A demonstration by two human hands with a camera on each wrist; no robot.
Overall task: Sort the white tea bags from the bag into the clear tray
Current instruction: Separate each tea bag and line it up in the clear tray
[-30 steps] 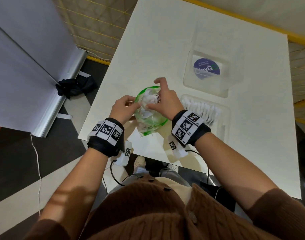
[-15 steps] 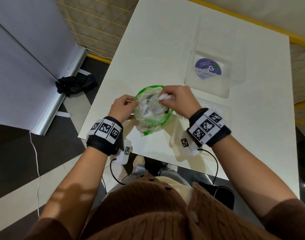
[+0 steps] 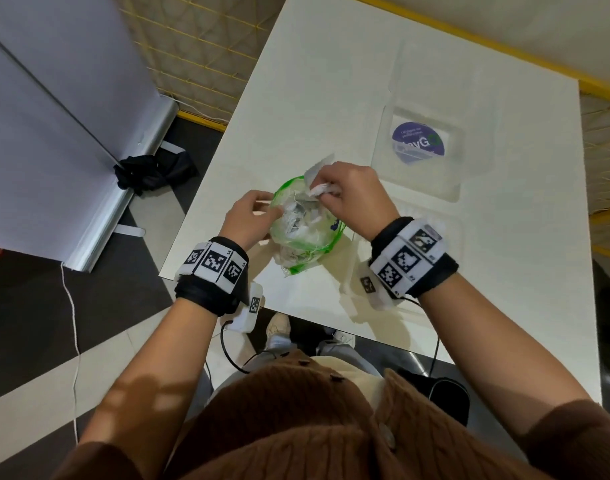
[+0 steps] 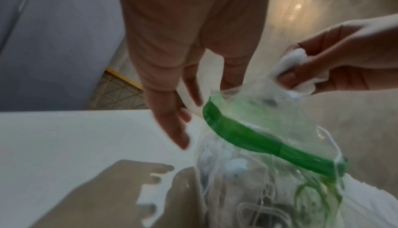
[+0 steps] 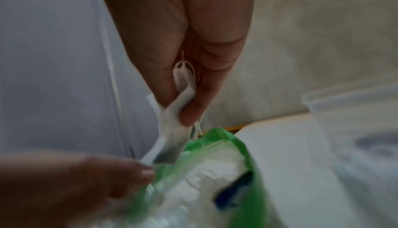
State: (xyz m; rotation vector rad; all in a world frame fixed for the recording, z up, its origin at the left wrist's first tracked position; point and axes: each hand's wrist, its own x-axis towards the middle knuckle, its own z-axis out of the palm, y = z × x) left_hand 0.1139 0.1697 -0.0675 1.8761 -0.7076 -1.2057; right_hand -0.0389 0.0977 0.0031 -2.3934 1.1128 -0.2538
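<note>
Head view: right hand (image 3: 352, 199) pinches a small white paper tea bag (image 3: 322, 189) just above the mouth of the clear plastic zip bag with a green rim (image 3: 305, 237), which stands on the white worktop (image 3: 331, 98). Left hand (image 3: 251, 216) grips the bag's near-left rim, holding it open. The clear plastic tray (image 3: 462, 237) lies to the right, mostly hidden by the right wrist.

Left wrist view: left hand (image 4: 183, 78) has its thumb and fingers on the bag's edge; more tea bags show inside the bag (image 4: 269, 172).

Right wrist view: blurred; right hand (image 5: 185, 78) has the tea bag (image 5: 172, 122) between thumb and fingers, string dangling.

Step, as I judge it: lifting one tea bag out. Next: carry it right to the tray, freeing the string from the bag.
</note>
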